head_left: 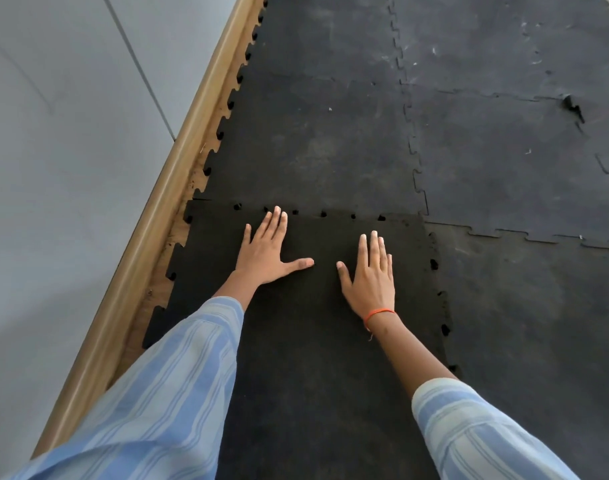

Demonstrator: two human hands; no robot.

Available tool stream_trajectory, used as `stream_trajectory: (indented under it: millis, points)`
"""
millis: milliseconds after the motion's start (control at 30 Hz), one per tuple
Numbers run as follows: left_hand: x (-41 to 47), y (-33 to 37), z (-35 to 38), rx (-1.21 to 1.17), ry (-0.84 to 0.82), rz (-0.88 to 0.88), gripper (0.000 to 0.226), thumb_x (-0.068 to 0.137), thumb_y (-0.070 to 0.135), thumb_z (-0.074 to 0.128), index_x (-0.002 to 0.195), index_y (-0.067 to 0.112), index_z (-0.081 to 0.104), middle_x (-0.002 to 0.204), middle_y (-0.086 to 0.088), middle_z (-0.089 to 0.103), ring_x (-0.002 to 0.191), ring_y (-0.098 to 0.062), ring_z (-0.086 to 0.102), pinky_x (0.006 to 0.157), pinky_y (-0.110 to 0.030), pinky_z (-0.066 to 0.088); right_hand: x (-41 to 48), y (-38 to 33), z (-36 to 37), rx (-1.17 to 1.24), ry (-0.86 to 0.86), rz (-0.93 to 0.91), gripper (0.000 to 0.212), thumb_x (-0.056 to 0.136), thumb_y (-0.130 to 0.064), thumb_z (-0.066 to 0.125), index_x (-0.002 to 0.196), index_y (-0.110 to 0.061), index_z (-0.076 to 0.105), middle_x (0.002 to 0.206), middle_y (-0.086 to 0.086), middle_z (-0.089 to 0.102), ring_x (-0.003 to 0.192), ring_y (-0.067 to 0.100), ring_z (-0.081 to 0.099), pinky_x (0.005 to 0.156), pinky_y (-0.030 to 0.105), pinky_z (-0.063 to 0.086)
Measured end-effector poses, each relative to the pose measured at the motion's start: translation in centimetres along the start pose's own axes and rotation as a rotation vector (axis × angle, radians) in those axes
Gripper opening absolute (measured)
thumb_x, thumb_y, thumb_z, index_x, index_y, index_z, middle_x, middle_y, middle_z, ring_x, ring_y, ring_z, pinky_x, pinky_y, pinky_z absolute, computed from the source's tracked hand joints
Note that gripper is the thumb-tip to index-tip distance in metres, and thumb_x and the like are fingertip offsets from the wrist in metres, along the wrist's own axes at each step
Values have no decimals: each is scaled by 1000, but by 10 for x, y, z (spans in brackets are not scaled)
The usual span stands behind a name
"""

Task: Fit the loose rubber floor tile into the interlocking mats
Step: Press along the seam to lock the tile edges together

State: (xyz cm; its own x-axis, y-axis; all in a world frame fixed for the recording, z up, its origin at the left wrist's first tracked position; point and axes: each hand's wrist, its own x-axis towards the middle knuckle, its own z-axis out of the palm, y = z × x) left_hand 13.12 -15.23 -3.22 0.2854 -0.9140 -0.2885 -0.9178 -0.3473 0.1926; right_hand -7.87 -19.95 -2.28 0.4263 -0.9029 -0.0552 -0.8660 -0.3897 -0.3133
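A dark black rubber floor tile (310, 334) with toothed edges lies on the floor under my arms. Its far edge overlaps the teeth of the greyer interlocking mats (316, 147) ahead, and small gaps show along that seam. Its right edge lies over the neighbouring mat (524, 306), with notches showing. My left hand (268, 252) rests flat on the tile near the far seam, fingers spread. My right hand (370, 278) lies flat on the tile closer to the right edge, an orange thread around its wrist. Neither hand holds anything.
A wooden skirting board (178, 161) runs diagonally along the left beside a grey wall (64, 133), with a strip of bare floor between it and the mats. One mat corner (573, 107) at the far right is torn and lifted.
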Motion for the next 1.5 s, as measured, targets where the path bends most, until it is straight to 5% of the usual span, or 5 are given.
stream_trajectory:
  millis: [300, 467, 600, 1200, 1500]
  points:
    - [7, -27, 6, -3, 1, -90, 119, 61, 95, 12, 145, 21, -27, 151, 4, -37, 141, -17, -28, 111, -48, -16, 51, -54, 8, -27, -149, -289, 63, 99, -45, 23, 149, -14, -1, 159, 6, -10, 146, 19, -12, 119, 42, -1]
    - [6, -38, -2, -37, 9, -59, 97, 84, 76, 23, 146, 18, -24, 154, -1, -32, 144, -19, -21, 113, -44, -12, 58, -61, 17, -16, -287, -262, 65, 99, -44, 25, 149, -13, -2, 159, 7, -13, 145, 20, -16, 118, 41, -8]
    - [-2, -63, -3, -33, 94, -313, 118, 67, 92, 14, 144, 12, -27, 152, -8, -35, 143, -22, -25, 113, -45, -12, 60, -53, 21, -20, -272, -289, 69, 97, -45, 31, 149, -13, -2, 159, 7, -13, 145, 19, -17, 117, 39, -10]
    - [14, -73, -19, 14, -104, -248, 120, 66, 92, 19, 146, 15, -25, 154, -3, -33, 143, -24, -25, 114, -53, -9, 60, -51, 26, -201, -328, -326, 74, 95, -56, 22, 148, -17, -11, 157, 6, -22, 143, 19, -24, 115, 41, -15]
    - [16, 20, 5, -15, -25, 49, 59, 101, 45, 11, 150, 23, -15, 157, 9, -25, 144, -14, -20, 113, -52, -12, 54, -35, 11, 33, -250, -196, 67, 98, -29, 35, 148, -6, -5, 159, 11, -11, 146, 22, -12, 119, 39, -3]
